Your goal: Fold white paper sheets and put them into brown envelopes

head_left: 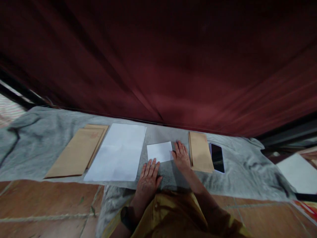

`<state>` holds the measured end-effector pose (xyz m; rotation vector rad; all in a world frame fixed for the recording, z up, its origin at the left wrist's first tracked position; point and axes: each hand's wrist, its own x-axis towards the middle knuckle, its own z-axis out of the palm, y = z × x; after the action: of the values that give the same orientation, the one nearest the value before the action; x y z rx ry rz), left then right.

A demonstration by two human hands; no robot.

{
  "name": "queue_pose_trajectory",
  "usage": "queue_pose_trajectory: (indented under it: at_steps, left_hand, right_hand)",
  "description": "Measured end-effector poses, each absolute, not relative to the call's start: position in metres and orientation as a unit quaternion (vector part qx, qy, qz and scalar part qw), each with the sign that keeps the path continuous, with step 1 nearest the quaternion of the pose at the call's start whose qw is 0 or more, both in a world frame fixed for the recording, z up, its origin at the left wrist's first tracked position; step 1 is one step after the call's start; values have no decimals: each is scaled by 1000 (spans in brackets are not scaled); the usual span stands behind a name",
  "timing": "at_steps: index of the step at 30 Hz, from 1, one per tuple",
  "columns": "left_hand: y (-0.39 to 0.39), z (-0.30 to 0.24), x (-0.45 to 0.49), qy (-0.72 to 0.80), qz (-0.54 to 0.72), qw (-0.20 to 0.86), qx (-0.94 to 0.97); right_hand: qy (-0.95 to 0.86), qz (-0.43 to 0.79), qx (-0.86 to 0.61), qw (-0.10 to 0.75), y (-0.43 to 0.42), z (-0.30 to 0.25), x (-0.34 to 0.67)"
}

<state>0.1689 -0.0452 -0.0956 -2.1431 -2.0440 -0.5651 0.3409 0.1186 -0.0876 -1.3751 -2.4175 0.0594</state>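
Note:
A small white folded-looking paper (159,151) lies flat on the grey cloth (170,177) in front of me. My left hand (148,178) rests flat with fingers stretched, its tips at the paper's lower left edge. Along the paper's right side lies my right hand (182,157), fingers extended and the thumb at the paper's edge. Neither hand grips anything. Left of the small paper is a stack of large white sheets (117,152). Just right of my right hand sits a small pile of brown envelopes (201,151).
Larger brown envelopes (74,152) lie at the far left of the cloth. A phone (217,158) with a dark screen is beside the right-hand pile. A dark red curtain (173,72) hangs behind the cloth. Orange floor tiles (49,198) border its front; a white sheet (299,173) lies far right.

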Motion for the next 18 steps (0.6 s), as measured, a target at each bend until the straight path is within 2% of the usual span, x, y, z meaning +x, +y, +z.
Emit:
queue_pose_trajectory:
  at_steps: [3, 7, 18]
  left_hand:
    - [-45, -99, 168, -672, -186, 77, -712]
    - [-45, -106, 167, -664, -191, 99, -716]
    - [-44, -103, 168, -664, -222, 86, -709]
  right_hand:
    - [-874, 45, -443, 193, 93, -80, 333]
    - [-941, 89, -292, 146, 52, -75, 321]
    - [-918, 51, -376, 120, 55, -76, 376]
